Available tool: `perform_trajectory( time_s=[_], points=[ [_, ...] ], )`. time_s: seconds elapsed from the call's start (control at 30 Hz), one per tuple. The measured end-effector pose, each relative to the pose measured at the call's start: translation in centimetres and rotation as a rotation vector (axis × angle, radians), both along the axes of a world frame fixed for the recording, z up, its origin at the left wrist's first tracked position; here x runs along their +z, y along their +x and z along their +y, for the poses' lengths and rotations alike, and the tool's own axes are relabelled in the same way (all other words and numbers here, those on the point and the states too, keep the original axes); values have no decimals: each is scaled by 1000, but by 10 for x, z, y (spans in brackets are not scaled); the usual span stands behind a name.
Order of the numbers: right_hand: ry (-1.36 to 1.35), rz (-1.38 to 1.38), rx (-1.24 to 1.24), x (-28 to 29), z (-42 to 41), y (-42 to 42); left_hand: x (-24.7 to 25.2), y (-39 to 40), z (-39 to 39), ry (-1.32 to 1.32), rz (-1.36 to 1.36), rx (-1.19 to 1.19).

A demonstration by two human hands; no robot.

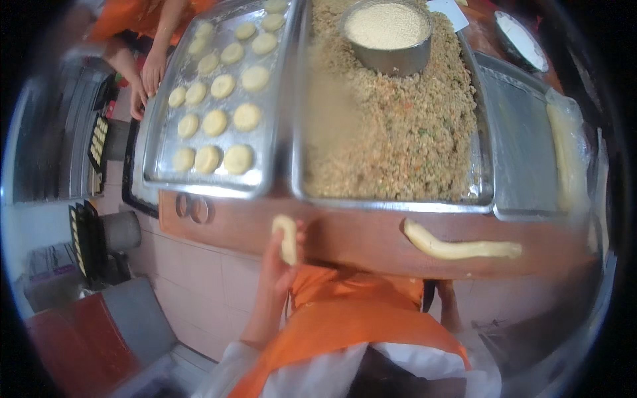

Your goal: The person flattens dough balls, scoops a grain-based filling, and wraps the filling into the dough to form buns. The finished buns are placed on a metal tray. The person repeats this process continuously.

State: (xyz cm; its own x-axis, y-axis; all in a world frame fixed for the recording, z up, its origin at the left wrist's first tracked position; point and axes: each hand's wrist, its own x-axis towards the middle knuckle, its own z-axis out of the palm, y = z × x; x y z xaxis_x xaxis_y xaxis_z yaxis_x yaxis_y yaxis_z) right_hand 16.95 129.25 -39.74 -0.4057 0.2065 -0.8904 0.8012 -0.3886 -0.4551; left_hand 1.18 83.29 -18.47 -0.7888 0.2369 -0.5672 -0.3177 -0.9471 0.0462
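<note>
Over the front edge of the wooden table, my left hand (277,266) grips a short, bent piece of pale dough (287,239). My right hand (446,292) hangs low beside the orange apron, mostly hidden by the table edge, so its fingers cannot be made out. A longer curved dough rope (458,248) lies on the table at the right. Just beyond it is a metal tray (395,205) heaped with crumbly filling (398,134). Flattened dough rounds (215,122) sit in rows on another metal tray (209,188).
A metal pot of pale crumbs (390,62) stands in the filling. Two metal rings (201,211) rest near the table's left end. At right, plastic-wrapped dough (567,154) lies along a third tray (520,134). Another person's hands (152,74) are by the left tray.
</note>
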Motion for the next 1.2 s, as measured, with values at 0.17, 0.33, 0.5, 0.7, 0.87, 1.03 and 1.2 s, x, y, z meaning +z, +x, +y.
perform_trajectory(
  time_s=[0.17, 0.33, 0.5, 0.7, 0.87, 1.03, 1.2],
  points=[
    [545, 418, 51, 44, 110, 55, 10, 5, 20, -234, 160, 18],
    [1059, 756, 10, 256, -20, -85, 21, 6, 22, -466, 330, -82],
    [1113, 1284, 856, 273, -149, -221, 27, 13, 27, -443, 319, -138],
    [1287, 1682, 1366, 215, -286, -331, 14, 27, 25, -415, 191, -120],
    [1241, 1278, 1623, 225, -291, -386, 1, 22, 22, -418, 159, -102],
    [994, 1276, 1609, 225, -264, -380, -2, 10, 19, -413, 171, -115],
    [1023, 1523, 1475, 235, -244, -338, 7, 0, 20, -383, 150, -135]
  ],
)
